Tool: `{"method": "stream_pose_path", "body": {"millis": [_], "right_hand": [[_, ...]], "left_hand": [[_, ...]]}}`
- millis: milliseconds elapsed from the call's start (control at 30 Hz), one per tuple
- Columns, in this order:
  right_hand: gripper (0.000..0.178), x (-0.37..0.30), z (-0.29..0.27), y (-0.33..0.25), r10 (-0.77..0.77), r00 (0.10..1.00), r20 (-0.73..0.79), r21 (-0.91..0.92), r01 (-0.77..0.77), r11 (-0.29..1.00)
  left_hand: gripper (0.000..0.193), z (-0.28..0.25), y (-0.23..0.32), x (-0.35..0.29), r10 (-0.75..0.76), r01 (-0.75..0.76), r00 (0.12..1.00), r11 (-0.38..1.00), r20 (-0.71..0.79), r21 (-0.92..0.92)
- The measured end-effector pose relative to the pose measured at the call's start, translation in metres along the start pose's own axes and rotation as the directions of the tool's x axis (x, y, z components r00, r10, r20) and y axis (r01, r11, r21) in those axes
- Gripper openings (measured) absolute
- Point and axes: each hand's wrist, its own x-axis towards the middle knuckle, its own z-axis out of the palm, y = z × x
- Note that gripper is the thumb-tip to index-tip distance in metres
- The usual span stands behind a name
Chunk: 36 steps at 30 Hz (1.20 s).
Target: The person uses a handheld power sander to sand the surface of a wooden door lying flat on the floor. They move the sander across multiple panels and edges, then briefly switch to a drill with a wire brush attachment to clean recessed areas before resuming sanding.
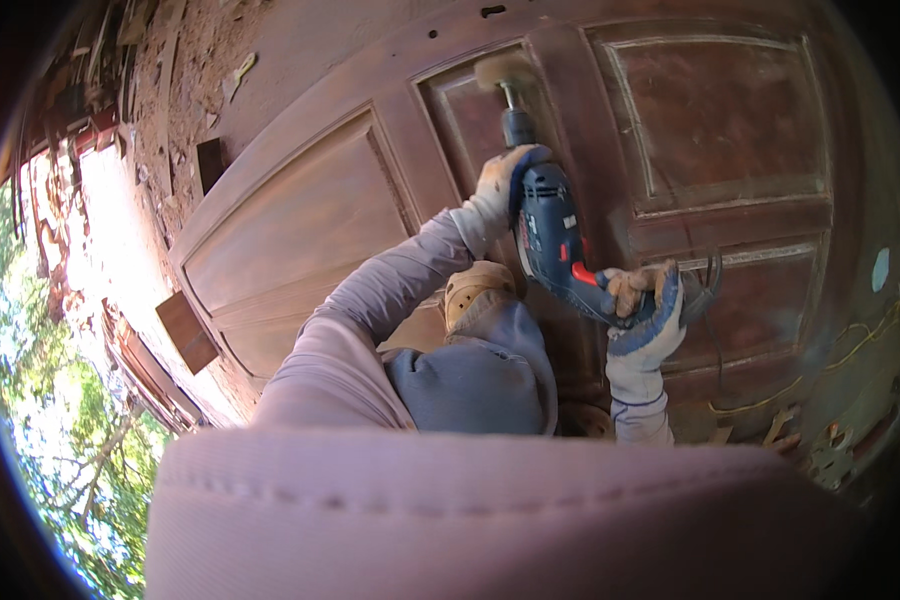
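A dark blue power drill with a red trigger lies across the middle of the view. Its chuck carries a round tan wheel, blurred, over a recessed panel at the far side of a brown wooden panelled door; I cannot tell whether it is spinning. My left hand, in a white and blue work glove, wraps round the front of the drill just behind the chuck. My right hand, gloved alike, grips the rear handle, with fingers near the trigger.
My foot in a tan clog is beside the drill. A dark cord loops near my right hand, and a yellow cord lies at the right. Wooden blocks sit by the door's left edge; scraps and debris cover the ground at far left.
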Motion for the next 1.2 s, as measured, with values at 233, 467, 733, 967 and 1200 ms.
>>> {"method": "stream_pose_path", "body": {"millis": [233,467,733,967,1200], "right_hand": [[0.03,0.015,0.001,-0.013,-0.02,0.999,-0.035,-0.057,0.018,0.998],[0.027,0.024,-0.007,0.007,0.073,0.994,0.086,0.058,-0.079,0.995],[0.021,-0.034,0.019,0.068,0.226,0.973,0.045,0.281,-0.229,0.932],[0.018,-0.079,0.01,0.066,0.315,0.947,-0.071,0.308,-0.279,0.91],[0.022,-0.121,-0.01,0.071,0.327,0.913,-0.246,0.428,-0.2,0.881]], "left_hand": [[0.028,0.01,0.018,0.01,-0.187,0.184,0.982,0.944,0.015,-0.274],[0.026,0.01,0.047,-0.039,-0.239,0.117,0.955,0.85,-0.178,-0.514],[0.027,-0.071,0.041,-0.06,-0.402,0.308,0.904,0.848,-0.145,-0.43],[0.02,-0.052,0.034,-0.103,-0.43,0.345,0.894,0.837,-0.122,-0.425],[0.018,-0.032,0.04,-0.131,-0.588,0.568,0.803,0.804,-0.095,-0.179]]}}
